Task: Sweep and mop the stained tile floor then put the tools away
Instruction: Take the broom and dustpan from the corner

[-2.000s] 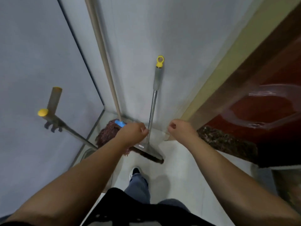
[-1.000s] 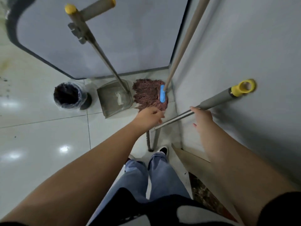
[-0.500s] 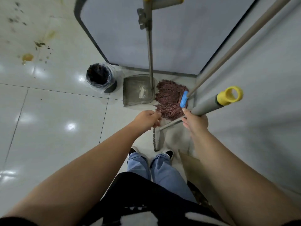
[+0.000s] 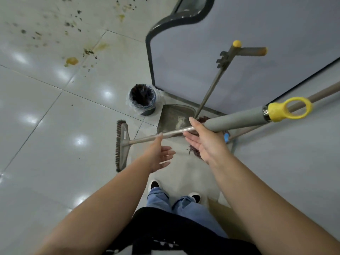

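Metal-shafted broom [image 4: 165, 135] crossing mid-frame, bristle head lower left on the tile floor [image 4: 55, 144]; probably light, stiff, grippable at the grey sleeve. Right hand [image 4: 206, 142] and left hand [image 4: 160, 155] splayed, touching shaft, not gripping.

Broom [image 4: 158, 136] shaft lies across open right hand [image 4: 206, 142] and left hand [image 4: 159, 153]

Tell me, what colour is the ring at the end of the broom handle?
Yellow. The ring caps the broom's grey grip, clearest in the head view.
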Motion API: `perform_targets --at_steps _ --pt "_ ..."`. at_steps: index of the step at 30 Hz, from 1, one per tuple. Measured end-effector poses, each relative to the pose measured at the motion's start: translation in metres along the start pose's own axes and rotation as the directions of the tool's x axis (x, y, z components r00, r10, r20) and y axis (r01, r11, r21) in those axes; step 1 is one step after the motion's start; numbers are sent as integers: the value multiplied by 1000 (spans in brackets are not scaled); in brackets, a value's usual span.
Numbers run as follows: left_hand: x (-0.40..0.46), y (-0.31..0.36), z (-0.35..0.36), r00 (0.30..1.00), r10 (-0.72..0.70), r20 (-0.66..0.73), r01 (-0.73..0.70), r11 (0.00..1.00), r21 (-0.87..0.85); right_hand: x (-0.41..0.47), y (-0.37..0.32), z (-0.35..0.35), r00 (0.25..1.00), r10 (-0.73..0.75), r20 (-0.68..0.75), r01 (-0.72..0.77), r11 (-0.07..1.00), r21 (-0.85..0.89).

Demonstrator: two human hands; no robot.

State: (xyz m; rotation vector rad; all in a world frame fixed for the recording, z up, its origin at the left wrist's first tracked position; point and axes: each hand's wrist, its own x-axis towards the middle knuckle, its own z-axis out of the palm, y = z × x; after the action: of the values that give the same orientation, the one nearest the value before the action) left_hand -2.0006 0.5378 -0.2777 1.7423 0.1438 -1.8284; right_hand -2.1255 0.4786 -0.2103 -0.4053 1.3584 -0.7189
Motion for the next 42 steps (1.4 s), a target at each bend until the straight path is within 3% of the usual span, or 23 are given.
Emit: perform_targets --at_steps 3,6,7,9,13,15,18,19,21,24,26,28,30,32,36,42 --pt "5 18 -20 998 63 10 -53 900 -432 -7 2 17 995 53 86 -56 998 38" --pt "6 38 -37 991 131 -3 -79 583 -808 -11 0 27 988 126 94 -141 975 171" --pt "5 40 -41 988 155 3 -80 528 -845 -12 0 30 983 162 84 -177 960 219" --pt "3 40 -46 981 196 9 -97 523 -847 -14 1 35 962 260 77 -271 941 203" --pt "-2 33 -42 973 232 16 -117 548 -828 -26 8 46 849 484 211 -471 875 -111" --pt "-6 30 -37 968 244 62 -99 594 -799 -29 1 61 848 440 294 -407 898 -169" --pt "-16 32 -25 963 247 112 -60 596 -801 -13 -21 83 971 150 184 -75 929 -363" --pt "-21 35 -20 964 239 121 -47 595 -802 -7 -28 88 989 59 132 15 864 -503" --pt "-28 42 -10 960 233 153 -17 596 -803 5 -39 90 997 -17 78 71 626 -776" --pt "-27 52 6 954 234 187 13 592 -806 20 -52 86 991 136 7 -25 227 -974" --pt "-24 53 14 951 228 210 10 653 -757 28 -62 80 924 374 -75 -136 141 -981" --pt "-18 56 16 949 197 246 -13 805 -594 41 -71 72 854 516 -61 -157 145 -977" --pt "-9 61 13 960 130 249 -42 943 -330 54 -76 63 866 500 -24 -118 158 -980" --pt "-1 70 14 972 88 216 -70 994 -88 70 -82 51 885 465 14 -72 166 -983" --pt "11 95 22 990 98 98 -124 944 306 96 -96 23 871 490 -12 -94 143 -985" --pt "31 170 89 947 321 34 -296 823 485 147 -122 -27 799 594 -88 -133 32 -991"
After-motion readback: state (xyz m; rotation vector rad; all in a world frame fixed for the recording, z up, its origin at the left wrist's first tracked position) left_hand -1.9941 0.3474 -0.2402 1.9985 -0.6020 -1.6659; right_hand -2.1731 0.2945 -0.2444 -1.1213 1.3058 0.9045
